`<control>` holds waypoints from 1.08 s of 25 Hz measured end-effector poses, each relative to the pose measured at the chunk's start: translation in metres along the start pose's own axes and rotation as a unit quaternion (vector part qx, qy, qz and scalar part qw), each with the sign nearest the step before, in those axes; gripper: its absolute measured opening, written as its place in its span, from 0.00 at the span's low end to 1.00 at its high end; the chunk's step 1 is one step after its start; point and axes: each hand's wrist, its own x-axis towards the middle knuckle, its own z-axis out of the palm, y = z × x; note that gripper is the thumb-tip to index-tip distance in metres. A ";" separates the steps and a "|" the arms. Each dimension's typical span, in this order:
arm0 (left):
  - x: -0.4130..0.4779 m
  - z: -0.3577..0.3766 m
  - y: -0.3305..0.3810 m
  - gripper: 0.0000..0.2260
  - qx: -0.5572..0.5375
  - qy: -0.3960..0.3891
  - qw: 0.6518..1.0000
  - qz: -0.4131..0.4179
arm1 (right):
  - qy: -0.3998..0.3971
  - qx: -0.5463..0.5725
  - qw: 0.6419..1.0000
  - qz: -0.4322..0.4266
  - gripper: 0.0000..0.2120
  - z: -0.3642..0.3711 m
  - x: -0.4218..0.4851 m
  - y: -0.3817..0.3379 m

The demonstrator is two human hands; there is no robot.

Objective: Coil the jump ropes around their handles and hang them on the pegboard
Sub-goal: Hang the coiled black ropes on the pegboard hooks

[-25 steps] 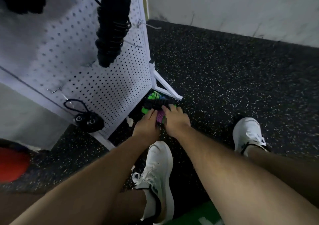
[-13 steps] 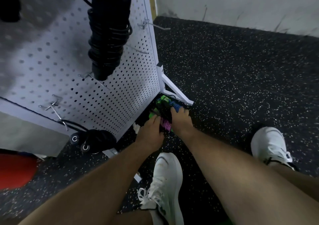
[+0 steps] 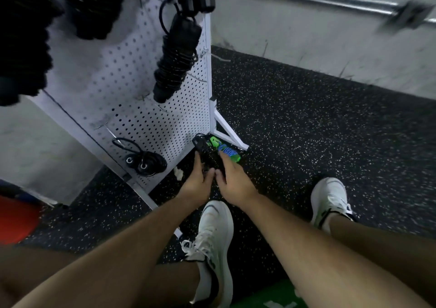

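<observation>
A bundle of jump ropes (image 3: 213, 150), black with green handles and a blue coil, sits low beside the foot of the white pegboard (image 3: 132, 76). My left hand (image 3: 197, 181) grips the black part from the left. My right hand (image 3: 232, 180) holds the bundle from the right, fingers over the blue and green part. Whether the bundle rests on the floor I cannot tell. A coiled black rope (image 3: 175, 57) hangs on the pegboard, and another black rope (image 3: 141, 160) hangs near its bottom edge.
More dark coiled ropes (image 3: 92, 5) hang at the upper left of the board. Bare hooks (image 3: 103, 125) stick out of it. The board's white leg brace (image 3: 230, 134) stands just behind the bundle. My white shoes (image 3: 215, 239) stand on speckled black floor; a red object (image 3: 16, 220) lies left.
The view has tilted up and back, showing more of the pegboard. Both hands have closed further around the rope bundle; the purple piece seen earlier is now hidden.
</observation>
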 end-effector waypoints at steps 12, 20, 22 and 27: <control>-0.070 -0.046 0.019 0.29 0.091 0.121 0.974 0.172 | 0.078 0.267 0.960 0.023 0.27 -0.037 -0.040 -0.065; -0.082 -0.070 0.031 0.31 0.188 0.186 0.930 0.254 | 0.099 0.285 0.953 -0.022 0.33 -0.038 -0.022 -0.091; -0.084 -0.075 0.031 0.30 0.191 0.207 0.922 0.264 | 0.100 0.273 0.956 -0.039 0.33 -0.042 -0.021 -0.098; -0.086 -0.086 0.031 0.29 0.194 0.216 0.927 0.239 | 0.077 0.230 0.967 -0.076 0.34 -0.042 -0.010 -0.113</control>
